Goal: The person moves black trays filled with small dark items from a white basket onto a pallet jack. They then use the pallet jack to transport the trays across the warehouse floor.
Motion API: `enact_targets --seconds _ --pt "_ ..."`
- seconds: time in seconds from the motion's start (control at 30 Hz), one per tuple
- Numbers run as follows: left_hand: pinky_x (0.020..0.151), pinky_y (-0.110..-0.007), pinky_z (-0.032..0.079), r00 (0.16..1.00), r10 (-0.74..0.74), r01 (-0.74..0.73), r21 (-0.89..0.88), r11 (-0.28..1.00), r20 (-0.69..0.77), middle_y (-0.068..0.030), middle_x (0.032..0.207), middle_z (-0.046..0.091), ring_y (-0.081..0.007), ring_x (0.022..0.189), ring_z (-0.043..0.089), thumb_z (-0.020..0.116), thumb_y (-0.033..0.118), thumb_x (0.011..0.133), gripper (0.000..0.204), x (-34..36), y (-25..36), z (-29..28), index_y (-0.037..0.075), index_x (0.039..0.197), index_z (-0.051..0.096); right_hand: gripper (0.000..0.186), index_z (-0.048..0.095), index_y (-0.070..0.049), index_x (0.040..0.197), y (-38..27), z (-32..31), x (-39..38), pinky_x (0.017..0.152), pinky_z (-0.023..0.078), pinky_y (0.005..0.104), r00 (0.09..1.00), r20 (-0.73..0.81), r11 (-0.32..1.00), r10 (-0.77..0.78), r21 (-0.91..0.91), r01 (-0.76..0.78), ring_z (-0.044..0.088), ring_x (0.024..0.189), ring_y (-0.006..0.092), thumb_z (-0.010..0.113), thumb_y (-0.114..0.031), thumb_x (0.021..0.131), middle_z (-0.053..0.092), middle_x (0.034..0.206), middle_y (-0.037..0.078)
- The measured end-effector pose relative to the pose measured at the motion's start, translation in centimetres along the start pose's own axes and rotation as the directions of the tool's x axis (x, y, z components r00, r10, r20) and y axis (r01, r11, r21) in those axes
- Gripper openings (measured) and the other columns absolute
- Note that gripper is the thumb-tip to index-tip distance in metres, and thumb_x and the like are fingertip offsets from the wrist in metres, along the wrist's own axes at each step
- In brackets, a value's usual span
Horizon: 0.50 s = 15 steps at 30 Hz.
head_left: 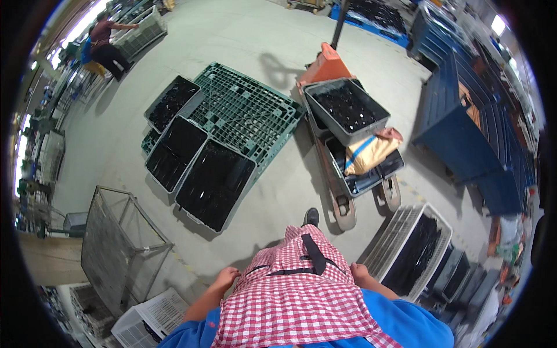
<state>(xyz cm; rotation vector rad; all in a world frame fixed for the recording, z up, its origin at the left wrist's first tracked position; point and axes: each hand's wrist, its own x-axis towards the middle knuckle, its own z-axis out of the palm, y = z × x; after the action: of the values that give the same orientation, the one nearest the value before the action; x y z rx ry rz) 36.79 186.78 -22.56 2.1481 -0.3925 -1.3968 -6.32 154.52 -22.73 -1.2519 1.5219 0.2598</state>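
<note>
My left hand [230, 273] hangs beside my red-and-white checked apron [290, 290], its fingers curled in, with nothing seen in them. On the other side of the apron, my right hand [359, 271] is also closed, and no held thing shows. It is nearest to a white slatted basket [383, 243] filled with long black pieces; whether it touches the rim I cannot tell. Ahead of me, three grey bins of black parts, the closest being a large bin [216, 184], rest on or against a green plastic pallet [255, 104].
An orange pallet jack [328, 65] carries stacked grey bins [348, 107] and a tan sack [371, 153]. Blue metal containers [458, 127] line the right. A metal frame cart [116, 249] and a white crate [154, 316] stand at left. A person [107, 49] handles a basket far left.
</note>
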Motion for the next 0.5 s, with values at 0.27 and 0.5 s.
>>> enact_targets --seconds 0.27,0.5 --pt "0.071 -0.030 0.049 0.984 -0.132 0.097 -0.262 0.960 -0.118 -0.0132 0.091 0.065 -0.0210 0.079 0.064 0.058 0.016 0.079 0.025 4.5 5.7 0.1 -0.004 0.093 0.063 0.047 0.063 -0.002 0.090 -22.7 -9.9 20.3 0.046 0.043 0.0260 0.973 0.002 0.973 -0.230 0.018 0.230 0.056 0.057 0.0147 0.042 -0.044 0.091 0.063 0.073 0.007" --pt "0.076 -0.028 0.047 0.983 -0.091 0.005 -0.466 0.885 -0.161 -0.0130 0.091 0.064 -0.0185 0.080 0.062 0.058 0.014 0.082 0.024 10.9 25.8 -2.7 -0.006 0.096 0.060 0.038 0.059 -0.004 0.089 -49.1 -11.0 27.0 0.050 0.040 0.0224 0.921 -0.027 0.832 -0.390 0.418 0.364 0.055 0.060 0.0114 0.045 -0.040 0.092 0.060 0.074 0.003"
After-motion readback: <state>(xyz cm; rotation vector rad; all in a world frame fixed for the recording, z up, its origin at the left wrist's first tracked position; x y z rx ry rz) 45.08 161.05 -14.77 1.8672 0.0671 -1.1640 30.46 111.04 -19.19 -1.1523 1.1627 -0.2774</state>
